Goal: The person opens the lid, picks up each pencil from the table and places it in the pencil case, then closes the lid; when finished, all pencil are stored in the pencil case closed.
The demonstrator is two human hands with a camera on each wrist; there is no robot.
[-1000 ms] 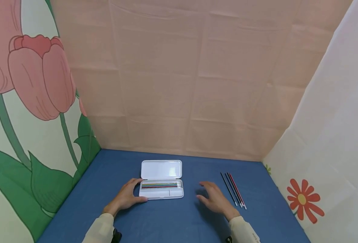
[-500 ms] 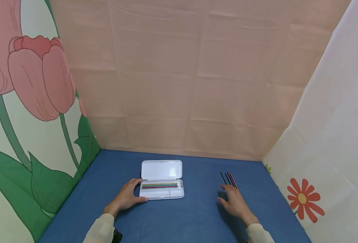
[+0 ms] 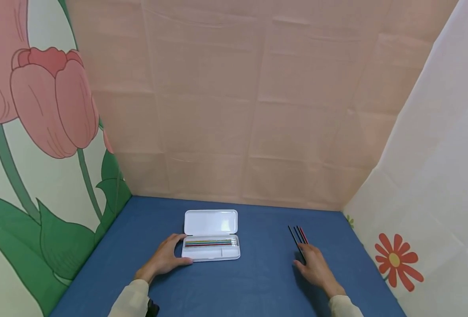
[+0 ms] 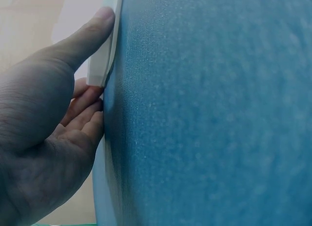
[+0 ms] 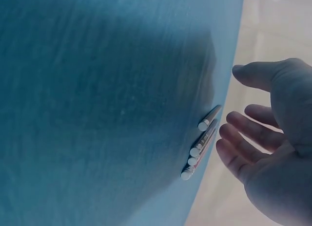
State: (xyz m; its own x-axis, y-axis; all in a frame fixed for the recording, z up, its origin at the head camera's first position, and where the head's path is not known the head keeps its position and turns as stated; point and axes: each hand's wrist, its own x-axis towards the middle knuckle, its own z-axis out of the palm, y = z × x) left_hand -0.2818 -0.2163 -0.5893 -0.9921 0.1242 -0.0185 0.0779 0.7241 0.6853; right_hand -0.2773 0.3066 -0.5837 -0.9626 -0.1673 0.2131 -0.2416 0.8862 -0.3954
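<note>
An open white pencil case (image 3: 210,253) lies on the blue table, its lid (image 3: 211,222) folded back and several coloured pencils (image 3: 208,243) in its rear compartment. My left hand (image 3: 165,256) holds the case's left end, thumb at the front edge and fingers at the back; in the left wrist view the thumb (image 4: 92,33) presses the case's side (image 4: 100,65). Several dark and red pencils (image 3: 296,237) lie to the right, their near parts hidden under my right hand (image 3: 315,266). In the right wrist view that hand's fingers are spread beside the white pencil ends (image 5: 196,151), holding nothing.
The blue cloth-covered table (image 3: 254,286) ends at a tan backdrop (image 3: 234,132). A tulip-printed panel (image 3: 55,105) borders the left side, and a white flower-printed sheet (image 3: 428,185) the right.
My right hand has moved right from beside the case to over the loose pencils, covering their near ends. My left hand and the pencil case have stayed in place.
</note>
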